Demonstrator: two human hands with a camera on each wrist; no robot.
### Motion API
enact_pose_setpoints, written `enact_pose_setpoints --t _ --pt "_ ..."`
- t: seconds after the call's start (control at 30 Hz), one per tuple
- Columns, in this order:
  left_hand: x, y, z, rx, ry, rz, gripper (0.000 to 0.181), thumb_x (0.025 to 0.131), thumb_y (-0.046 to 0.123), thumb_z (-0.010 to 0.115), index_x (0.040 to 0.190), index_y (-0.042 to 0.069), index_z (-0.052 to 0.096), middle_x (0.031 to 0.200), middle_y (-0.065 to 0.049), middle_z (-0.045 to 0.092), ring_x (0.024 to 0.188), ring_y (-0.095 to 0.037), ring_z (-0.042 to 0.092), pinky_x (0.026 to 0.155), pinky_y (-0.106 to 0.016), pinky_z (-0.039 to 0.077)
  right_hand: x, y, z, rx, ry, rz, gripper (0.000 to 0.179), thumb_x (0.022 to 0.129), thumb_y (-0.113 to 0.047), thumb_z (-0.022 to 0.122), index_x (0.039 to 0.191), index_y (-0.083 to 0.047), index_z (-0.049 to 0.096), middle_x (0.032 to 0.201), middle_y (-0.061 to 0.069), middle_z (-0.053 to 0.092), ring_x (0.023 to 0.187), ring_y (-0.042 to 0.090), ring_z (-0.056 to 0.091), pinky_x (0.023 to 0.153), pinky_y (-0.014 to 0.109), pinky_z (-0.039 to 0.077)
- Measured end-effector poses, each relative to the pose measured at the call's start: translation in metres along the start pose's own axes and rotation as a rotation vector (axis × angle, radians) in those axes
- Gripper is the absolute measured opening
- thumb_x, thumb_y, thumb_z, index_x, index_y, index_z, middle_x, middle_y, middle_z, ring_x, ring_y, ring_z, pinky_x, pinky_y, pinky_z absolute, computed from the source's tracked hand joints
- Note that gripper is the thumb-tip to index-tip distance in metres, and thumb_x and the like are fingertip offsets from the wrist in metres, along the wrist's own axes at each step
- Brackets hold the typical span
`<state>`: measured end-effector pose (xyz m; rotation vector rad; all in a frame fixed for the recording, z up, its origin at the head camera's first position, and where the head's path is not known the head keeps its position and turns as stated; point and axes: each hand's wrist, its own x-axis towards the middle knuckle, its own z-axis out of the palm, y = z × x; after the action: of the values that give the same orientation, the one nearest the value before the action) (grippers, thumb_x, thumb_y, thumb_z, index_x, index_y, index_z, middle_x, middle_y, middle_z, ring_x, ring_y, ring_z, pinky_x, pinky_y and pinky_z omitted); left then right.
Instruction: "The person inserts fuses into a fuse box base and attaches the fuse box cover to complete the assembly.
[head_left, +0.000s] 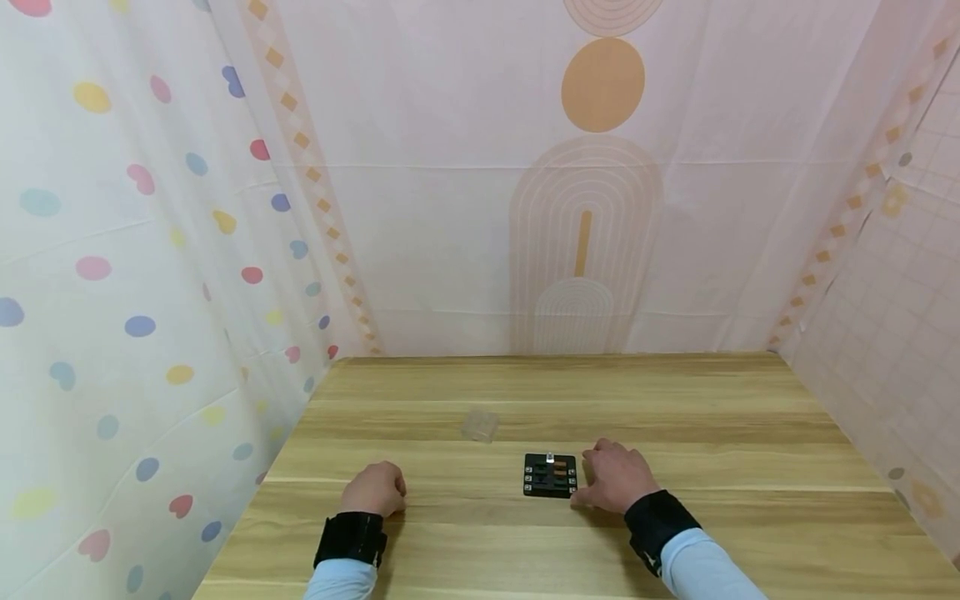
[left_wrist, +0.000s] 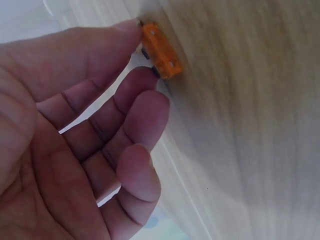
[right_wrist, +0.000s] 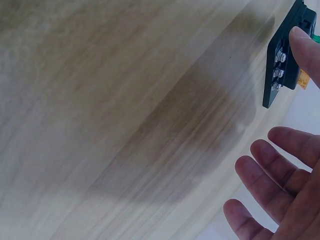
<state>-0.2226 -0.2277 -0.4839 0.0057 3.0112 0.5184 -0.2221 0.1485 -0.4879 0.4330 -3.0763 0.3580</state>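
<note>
- Light wooden table (head_left: 675,400) with a striped grain.
- Black rectangular fuse block (head_left: 551,475), lying flat on it.
- Small clear plastic box (head_left: 480,425), farther back.

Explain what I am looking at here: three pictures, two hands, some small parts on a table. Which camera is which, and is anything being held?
No machine here: a person works with bare hands, wearing three cameras. The wide picture comes from the head, looking down at a light wooden table. The other two come from the wrists. On the table lie a small black rectangular fuse block and a small clear plastic cover. The right hand touches the block's right edge; in its wrist view a fingertip rests on the block. The left hand pinches a small orange plastic blade fuse, seen only in the left wrist view.
</note>
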Motion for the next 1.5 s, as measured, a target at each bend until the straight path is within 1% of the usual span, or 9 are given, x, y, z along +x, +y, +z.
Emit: enact_pose_setpoints --t 0.13,0.27,0.37,0.5,0.8,1.07,1.3,1.37,1.5 --pt "-0.0012 -0.0007 -0.0009 0.000 0.000 0.005 0.020 0.073 0.005 0.081 0.067 0.010 0.062 0.067 0.000 0.055 0.062 -0.018 0.050 0.057 -0.034 0.041 0.0012 -0.0004 0.0015 0.003 -0.005 0.000 0.072 0.068 -0.049 0.087 0.118 -0.001 0.070 0.117 0.017 0.063 0.106 0.036 0.060 0.087 0.054 0.048" --pt "-0.0030 -0.0021 -0.0028 0.002 0.010 -0.015 0.024 0.071 0.010 0.084 0.066 0.012 0.060 0.066 0.000 0.055 0.062 -0.019 0.050 0.056 -0.034 0.041 0.0019 -0.0007 0.0014 -0.004 0.000 -0.006 0.071 0.068 -0.049 0.087 0.117 -0.001 0.070 0.117 0.017 0.063 0.105 0.035 0.061 0.087 0.054 0.049" --pt "-0.0039 -0.0033 -0.0035 0.004 0.000 -0.033 0.027 0.070 0.015 0.087 0.066 0.013 0.060 0.065 0.001 0.054 0.062 -0.018 0.050 0.056 -0.034 0.040 0.0010 -0.0010 0.0003 -0.012 0.001 -0.010 0.071 0.067 -0.049 0.087 0.116 -0.001 0.070 0.115 0.016 0.063 0.104 0.035 0.061 0.085 0.053 0.049" --pt "-0.0051 -0.0049 -0.0027 0.013 -0.016 -0.038 0.030 0.068 0.018 0.088 0.065 0.013 0.059 0.065 0.001 0.054 0.061 -0.018 0.050 0.055 -0.033 0.040 0.0001 -0.0018 -0.0006 -0.006 -0.006 -0.008 0.072 0.067 -0.049 0.088 0.117 0.000 0.069 0.116 0.017 0.063 0.105 0.036 0.061 0.086 0.054 0.049" --pt "-0.0057 -0.0031 -0.0019 0.001 -0.017 -0.008 0.025 0.071 0.006 0.083 0.065 0.013 0.060 0.065 0.001 0.054 0.061 -0.018 0.050 0.056 -0.034 0.041 -0.0006 -0.0026 -0.0015 -0.001 -0.004 -0.005 0.073 0.067 -0.049 0.088 0.117 -0.001 0.069 0.116 0.017 0.063 0.105 0.035 0.060 0.086 0.053 0.049" --pt "0.0005 -0.0011 0.0011 -0.007 -0.047 0.040 0.020 0.074 -0.003 0.077 0.072 0.012 0.063 0.072 0.001 0.056 0.067 -0.019 0.051 0.062 -0.036 0.043 -0.0005 -0.0026 -0.0012 0.001 -0.003 -0.003 0.072 0.067 -0.049 0.088 0.117 -0.001 0.069 0.114 0.016 0.063 0.104 0.035 0.061 0.086 0.053 0.049" --pt "0.0020 -0.0001 0.0026 -0.015 -0.012 0.086 0.021 0.071 -0.004 0.078 0.072 0.012 0.064 0.072 0.001 0.056 0.067 -0.018 0.050 0.062 -0.036 0.043 -0.0008 -0.0020 -0.0006 -0.005 0.005 -0.011 0.070 0.067 -0.049 0.087 0.116 -0.001 0.070 0.112 0.015 0.063 0.102 0.034 0.061 0.084 0.053 0.049" --pt "0.0028 -0.0019 0.0031 -0.021 -0.001 0.081 0.021 0.072 0.000 0.080 0.071 0.011 0.063 0.072 0.001 0.056 0.067 -0.018 0.050 0.062 -0.035 0.043 -0.0010 -0.0019 -0.0006 -0.004 0.007 -0.011 0.070 0.067 -0.048 0.087 0.116 -0.001 0.070 0.112 0.015 0.063 0.102 0.034 0.061 0.084 0.053 0.049" --pt "0.0032 -0.0041 0.0022 -0.025 0.022 0.035 0.026 0.073 0.011 0.085 0.069 0.009 0.060 0.068 -0.001 0.054 0.064 -0.019 0.049 0.060 -0.035 0.042 -0.0010 -0.0016 0.0004 0.006 0.005 -0.009 0.070 0.067 -0.048 0.087 0.116 -0.001 0.070 0.113 0.015 0.063 0.102 0.034 0.061 0.084 0.053 0.048"
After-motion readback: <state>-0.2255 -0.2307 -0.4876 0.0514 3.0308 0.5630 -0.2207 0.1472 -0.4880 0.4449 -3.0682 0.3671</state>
